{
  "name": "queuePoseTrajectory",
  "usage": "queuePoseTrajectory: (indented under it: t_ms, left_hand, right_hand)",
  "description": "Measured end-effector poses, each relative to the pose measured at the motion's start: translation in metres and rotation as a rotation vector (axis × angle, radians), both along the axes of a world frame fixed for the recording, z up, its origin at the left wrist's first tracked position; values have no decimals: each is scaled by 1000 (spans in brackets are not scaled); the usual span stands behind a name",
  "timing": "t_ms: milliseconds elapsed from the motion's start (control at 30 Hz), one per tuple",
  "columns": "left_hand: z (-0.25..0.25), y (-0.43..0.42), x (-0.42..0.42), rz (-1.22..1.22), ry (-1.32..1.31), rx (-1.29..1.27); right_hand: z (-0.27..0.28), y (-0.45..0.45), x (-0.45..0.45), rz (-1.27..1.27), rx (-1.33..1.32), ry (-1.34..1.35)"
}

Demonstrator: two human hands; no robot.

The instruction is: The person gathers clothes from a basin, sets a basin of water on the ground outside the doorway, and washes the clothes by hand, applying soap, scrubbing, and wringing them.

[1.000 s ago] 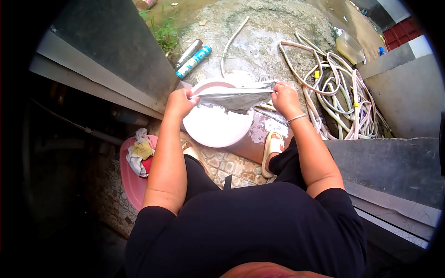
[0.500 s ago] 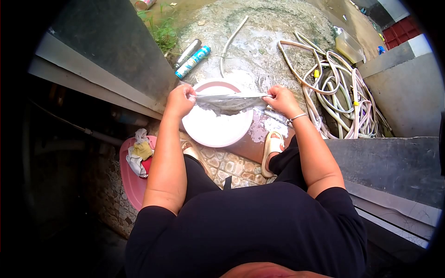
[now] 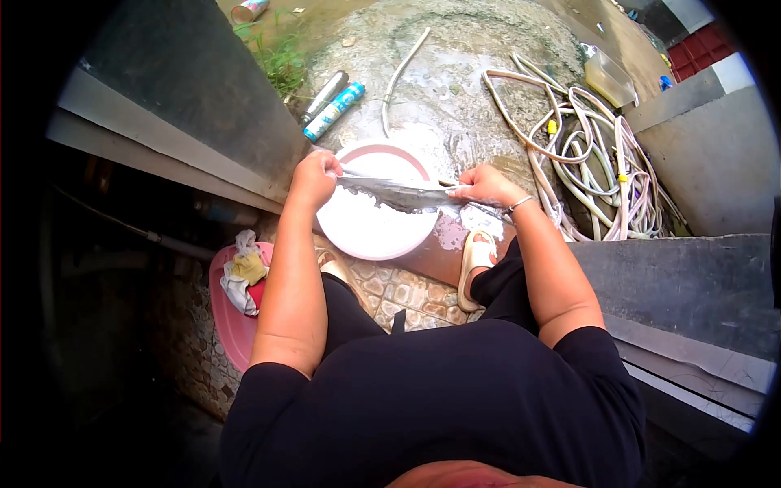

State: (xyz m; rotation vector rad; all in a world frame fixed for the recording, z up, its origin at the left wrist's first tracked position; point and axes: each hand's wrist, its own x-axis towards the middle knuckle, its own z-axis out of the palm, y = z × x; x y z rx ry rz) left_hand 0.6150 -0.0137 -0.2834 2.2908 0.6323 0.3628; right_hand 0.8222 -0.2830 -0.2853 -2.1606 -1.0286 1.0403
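Note:
A grey wet cloth (image 3: pixel 392 195) is stretched between my two hands over a pink round basin (image 3: pixel 379 146). Its left end is pinched in my left hand (image 3: pixel 314 176), above the basin's left rim. My right hand (image 3: pixel 486 185) grips the other end, just beyond the right rim. The cloth's lower edge hangs against white suds (image 3: pixel 370 229), which fill the basin and hide what lies under them. What kind of cloth it is, I cannot tell.
A blue can (image 3: pixel 335 112) and a dark metallic cylinder (image 3: pixel 327 91) lie behind the basin. Coiled hose (image 3: pixel 598 154) is heaped at right, with a short hose piece (image 3: pixel 400 77) farther back. A pink tub (image 3: pixel 232 325) with clothes sits at left. Low walls flank both sides.
My right hand has moved left and a little down, closer to my left hand. The cloth has sunk nearer to the suds and is less taut.

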Motion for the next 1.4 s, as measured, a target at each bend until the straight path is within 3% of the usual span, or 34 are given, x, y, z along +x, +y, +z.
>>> queuePoseTrajectory:
  t_ms: [167,467,667,733,933,1167,1400]
  left_hand:
    - [-2,0,0,2,22,-28]
    - [1,-1,1,-49,87,-102]
    - [3,-3,4,-30,137,-62]
    - [1,-3,4,-18,149,-95]
    - [-2,-7,4,-14,187,-186]
    - [0,-11,4,-37,416,-381]
    - [3,-16,2,-173,593,-290]
  right_hand:
    - [0,1,-1,12,-3,33]
    - [0,5,-3,-80,237,296]
    - [-7,5,-4,-94,270,51]
    - [6,8,-7,-96,-61,57]
    - [0,5,-11,74,-159,-185]
    - [-11,6,-7,-23,-130,-98]
    - [-6,5,-12,51,-122,-112]
